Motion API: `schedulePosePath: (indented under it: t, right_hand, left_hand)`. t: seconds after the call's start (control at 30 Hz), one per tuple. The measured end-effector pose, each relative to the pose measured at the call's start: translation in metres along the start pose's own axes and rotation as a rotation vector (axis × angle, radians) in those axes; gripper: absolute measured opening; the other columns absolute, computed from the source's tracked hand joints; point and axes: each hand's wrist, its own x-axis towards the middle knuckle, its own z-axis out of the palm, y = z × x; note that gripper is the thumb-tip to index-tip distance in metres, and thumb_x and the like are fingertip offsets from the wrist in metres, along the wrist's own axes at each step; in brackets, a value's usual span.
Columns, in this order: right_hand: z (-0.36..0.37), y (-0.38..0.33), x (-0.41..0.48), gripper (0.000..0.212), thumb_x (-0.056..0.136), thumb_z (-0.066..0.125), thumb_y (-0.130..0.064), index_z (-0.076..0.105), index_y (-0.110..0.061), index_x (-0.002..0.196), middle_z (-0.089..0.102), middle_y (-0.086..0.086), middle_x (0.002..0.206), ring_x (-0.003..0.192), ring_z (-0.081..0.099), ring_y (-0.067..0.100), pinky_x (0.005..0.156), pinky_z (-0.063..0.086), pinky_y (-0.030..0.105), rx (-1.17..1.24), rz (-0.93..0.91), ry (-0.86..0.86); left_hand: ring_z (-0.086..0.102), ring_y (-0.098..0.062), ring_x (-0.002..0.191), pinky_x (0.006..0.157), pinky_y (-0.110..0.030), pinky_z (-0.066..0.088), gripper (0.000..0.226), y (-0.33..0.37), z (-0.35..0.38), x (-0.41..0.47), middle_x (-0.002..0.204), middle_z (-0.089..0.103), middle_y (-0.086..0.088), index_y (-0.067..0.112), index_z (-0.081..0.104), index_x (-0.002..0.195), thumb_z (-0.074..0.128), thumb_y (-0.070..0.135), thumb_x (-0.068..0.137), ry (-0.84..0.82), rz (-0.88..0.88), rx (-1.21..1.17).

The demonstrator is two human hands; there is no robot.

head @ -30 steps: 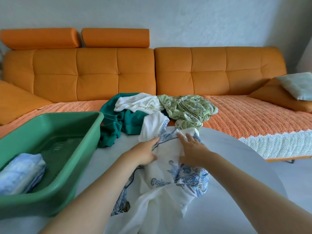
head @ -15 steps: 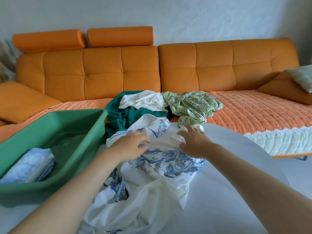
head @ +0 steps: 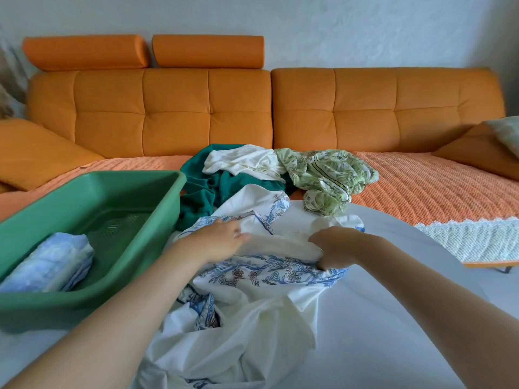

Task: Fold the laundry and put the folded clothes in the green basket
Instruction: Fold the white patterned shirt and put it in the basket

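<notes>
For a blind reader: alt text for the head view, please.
The left hand rests on and the right hand grips a white, blue-printed cloth on a table. A green basket beside it holds one folded blue garment; unfolded clothes lie behind.

One green basket, one folded cloth, four loose garments, one sofa, two headrests.

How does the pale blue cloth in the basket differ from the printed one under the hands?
The pale blue cloth is a compact folded bundle; the printed cloth lies loose and crumpled. The pale blue cloth sits in the green basket; the printed cloth sprawls across the table. Both carry blue.
</notes>
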Motion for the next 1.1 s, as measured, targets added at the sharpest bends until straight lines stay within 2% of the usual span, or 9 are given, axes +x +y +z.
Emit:
schedulePosePath:
  t: [0.13,0.3,0.37,0.47,0.57,0.7,0.8,0.93,1.1]
  right_hand:
    - [-0.005,0.007,-0.009,0.036,0.086,0.067,-0.051,0.066,-0.018,0.099,0.064,-0.001,0.089,0.079,0.059,0.019,0.066,0.047,0.026,0.077,0.081,0.016]
    - [-0.027,0.026,-0.014,0.016,0.096,0.054,-0.017,0.065,-0.005,0.094,0.072,0.016,0.078,0.056,0.072,0.024,0.046,0.053,0.027,0.728,0.293,0.236]
    - [-0.029,0.031,-0.012,0.011,0.098,0.05,-0.009,0.059,-0.004,0.097,0.07,0.012,0.078,0.056,0.071,0.021,0.049,0.055,0.03,0.931,0.421,0.488]
    - [-0.025,0.034,-0.005,0.043,0.092,0.057,-0.007,0.044,-0.011,0.133,0.063,0.008,0.103,0.07,0.065,0.024,0.055,0.056,0.04,1.038,0.45,0.693]
    - [-0.014,0.022,-0.006,0.084,0.086,0.071,-0.01,0.023,-0.024,0.153,0.039,0.002,0.132,0.098,0.056,0.026,0.067,0.056,0.032,0.84,0.246,0.518]
    - [-0.006,-0.013,-0.019,0.056,0.085,0.075,-0.045,0.055,-0.036,0.137,0.039,-0.006,0.153,0.141,0.035,0.015,0.112,0.028,0.028,0.559,-0.197,0.331]
    - [0.002,-0.044,-0.032,0.069,0.071,0.08,-0.059,0.054,-0.049,0.134,0.039,-0.021,0.151,0.136,0.035,0.003,0.113,0.025,0.027,0.475,-0.373,-0.053]
    - [0.005,-0.061,-0.035,0.041,0.082,0.072,-0.016,0.068,-0.027,0.121,0.061,-0.003,0.126,0.116,0.056,0.02,0.093,0.042,0.025,0.19,-0.342,0.003]
    - [-0.019,-0.04,-0.052,0.04,0.089,0.06,-0.01,0.062,-0.017,0.128,0.053,-0.001,0.083,0.065,0.052,0.019,0.055,0.049,0.025,-0.193,-0.133,-0.322]
  left_hand:
    - [0.054,-0.028,0.123,0.093,-0.04,0.049,0.083,-0.004,0.01,0.006,0.149,0.046,-0.002,0.044,0.017,0.15,0.062,0.061,0.082,-0.016,0.037,0.216]
    - [0.059,-0.027,0.086,0.065,-0.034,0.042,0.013,0.009,-0.001,0.012,0.098,0.064,-0.008,0.014,0.06,0.095,0.047,0.014,0.098,0.417,0.017,-0.15]
    - [0.06,-0.021,0.097,0.073,-0.03,0.044,0.011,0.015,-0.013,0.016,0.108,0.064,-0.002,0.015,0.06,0.105,0.05,0.017,0.101,0.659,0.069,-0.476]
    - [0.042,-0.012,0.135,0.108,-0.036,0.041,0.054,0.018,-0.02,0.016,0.155,0.032,0.005,0.031,0.036,0.149,0.049,0.011,0.101,0.583,0.188,-0.703]
    - [0.042,-0.017,0.139,0.11,-0.04,0.042,0.066,0.016,-0.013,0.008,0.161,0.023,0.004,0.036,0.029,0.153,0.049,0.004,0.098,0.431,0.237,-0.518]
    - [0.055,-0.01,0.101,0.08,-0.023,0.043,0.034,0.012,-0.005,-0.008,0.133,0.05,0.004,0.034,0.058,0.129,0.062,0.026,0.095,0.112,0.208,-0.206]
    - [0.036,-0.019,0.129,0.103,-0.038,0.038,0.052,0.007,0.004,-0.017,0.135,0.037,0.002,0.039,0.051,0.132,0.071,0.046,0.084,0.054,0.111,0.017]
    - [0.017,-0.03,0.146,0.114,-0.05,0.03,0.062,-0.001,0.01,-0.02,0.16,0.012,-0.003,0.041,0.03,0.149,0.058,0.045,0.094,0.155,-0.013,0.051]
    - [0.048,-0.029,0.129,0.105,-0.038,0.042,0.042,-0.01,0.013,-0.016,0.15,0.039,-0.008,0.035,0.051,0.14,0.046,0.023,0.101,0.238,-0.08,-0.214]
